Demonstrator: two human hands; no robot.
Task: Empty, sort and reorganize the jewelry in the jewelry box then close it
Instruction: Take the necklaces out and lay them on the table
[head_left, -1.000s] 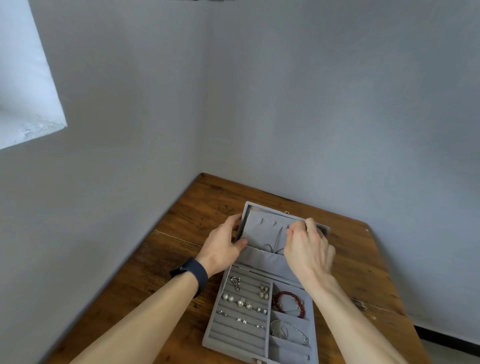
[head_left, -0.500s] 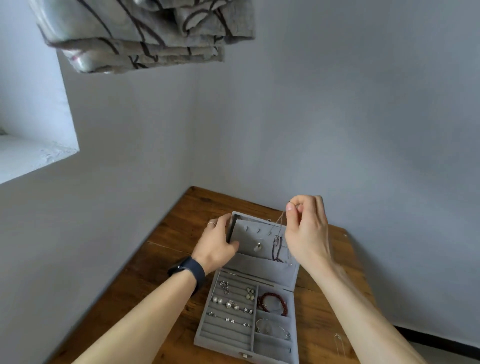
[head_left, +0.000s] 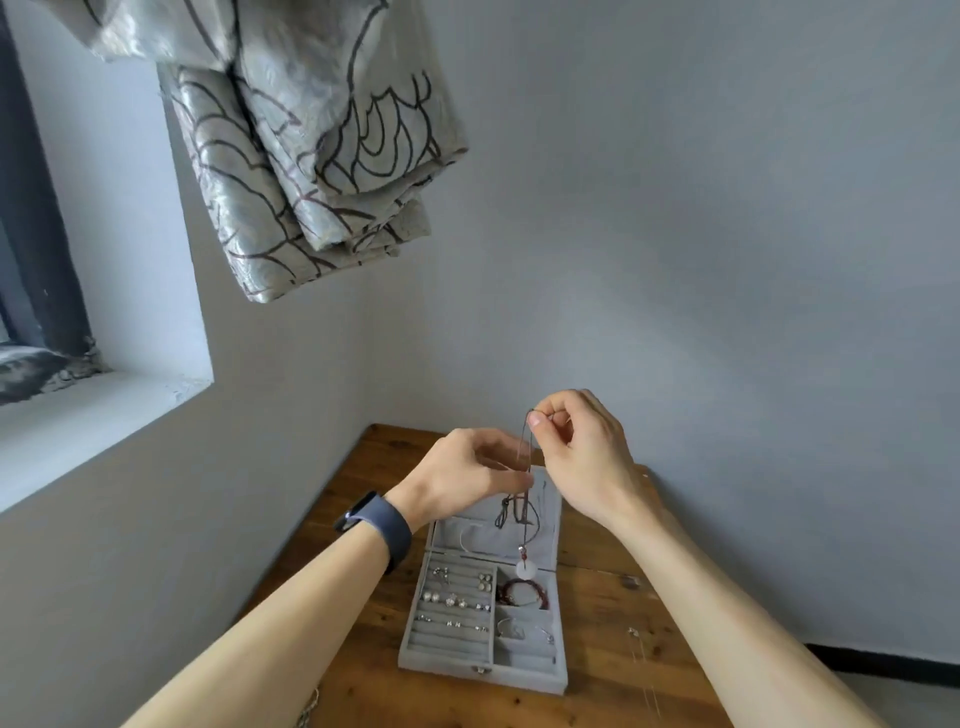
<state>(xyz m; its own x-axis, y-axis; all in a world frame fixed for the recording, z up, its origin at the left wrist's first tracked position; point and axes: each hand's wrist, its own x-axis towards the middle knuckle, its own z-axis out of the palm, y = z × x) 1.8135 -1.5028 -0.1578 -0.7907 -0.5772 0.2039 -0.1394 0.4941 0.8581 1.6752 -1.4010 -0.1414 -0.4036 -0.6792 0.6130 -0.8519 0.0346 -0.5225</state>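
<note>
Bare forearms, dk blue wristband (head_left: 382, 525)

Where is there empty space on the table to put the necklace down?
Best for the necklace: the bare table in front of the jewelry box, near the edge. There is also wood behind the box, by the wall corner. Right of the box is trickier: a thin chain lies there. The box's upper rows are crowded.

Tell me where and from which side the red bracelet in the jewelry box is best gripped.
Pinch the near arc of the red bracelet from straight above, one finger inside the loop. It lies flat in a walled compartment of the jewelry box, so a sideways approach looks blocked; the pendant necklace dangles over its far edge.
</note>
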